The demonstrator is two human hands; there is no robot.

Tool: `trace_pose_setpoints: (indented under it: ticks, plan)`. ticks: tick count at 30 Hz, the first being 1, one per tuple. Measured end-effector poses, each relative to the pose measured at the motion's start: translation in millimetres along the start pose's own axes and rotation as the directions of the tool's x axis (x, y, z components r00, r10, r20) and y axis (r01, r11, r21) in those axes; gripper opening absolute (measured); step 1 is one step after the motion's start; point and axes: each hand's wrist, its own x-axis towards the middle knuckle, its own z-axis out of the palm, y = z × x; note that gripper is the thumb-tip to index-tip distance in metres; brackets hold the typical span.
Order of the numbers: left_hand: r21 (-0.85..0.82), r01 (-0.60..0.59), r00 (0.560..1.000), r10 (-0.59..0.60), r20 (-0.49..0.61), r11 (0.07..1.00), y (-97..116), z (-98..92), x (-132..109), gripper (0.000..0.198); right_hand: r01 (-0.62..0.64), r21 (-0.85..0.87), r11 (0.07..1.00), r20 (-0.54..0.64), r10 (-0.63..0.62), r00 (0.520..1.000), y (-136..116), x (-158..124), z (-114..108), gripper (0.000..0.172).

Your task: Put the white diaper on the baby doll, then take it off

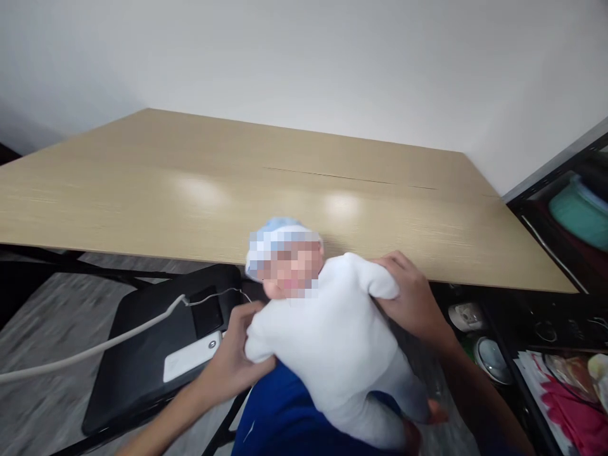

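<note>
A baby doll (332, 335) in a white suit and a blue-and-white cap lies on my lap, head toward the table. My left hand (232, 361) is closed on the doll's arm at its left side. My right hand (411, 294) wraps around the doll's other arm and shoulder, close to the table's front edge. The doll's legs point down toward me over blue cloth (280, 411) on my lap.
A long light wooden table (213, 183) stretches across in front. At the left stands a black chair (137, 354) with a white phone (192, 358), a dark device and a white cable (95, 348). At the right, black shelves (560, 253) hold a green bowl, cups and colourful items.
</note>
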Motion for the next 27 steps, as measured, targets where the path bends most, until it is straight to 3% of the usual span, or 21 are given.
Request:
trace_pose_setpoints:
  ticks: [4,7,10,13,20,23,27]
  plan:
    - [0.147,-0.16,0.967,0.125,0.222,0.976,33,-20.5,94,0.073,-0.061,-0.152,0.986,-0.099,0.046,0.994,33,27,-12,0.009]
    - [0.243,-0.255,0.932,0.171,0.319,0.936,51,-23.3,163,0.079,-0.098,-0.254,0.962,-0.092,0.077,0.993,64,56,-8,0.008]
    - [0.331,-0.262,0.924,0.136,0.358,0.907,58,-18.5,216,0.082,-0.121,-0.316,0.941,-0.066,0.105,0.992,93,79,3,0.015]
    - [0.428,-0.251,0.942,0.119,0.313,0.868,54,-12.9,246,0.074,-0.123,-0.327,0.937,-0.065,0.107,0.992,117,92,13,0.024]
    - [0.596,-0.248,0.968,0.216,0.125,0.763,22,-3.0,282,0.055,-0.13,-0.277,0.952,-0.084,0.111,0.99,149,114,25,0.032]
    - [0.707,-0.222,0.962,0.268,0.048,0.671,6,3.6,308,0.055,-0.115,-0.26,0.959,-0.129,0.083,0.988,158,137,32,0.035]
    - [0.747,-0.189,0.958,0.287,-0.003,0.637,-3,7.6,348,0.058,-0.115,-0.265,0.957,-0.156,0.075,0.985,170,175,44,0.035]
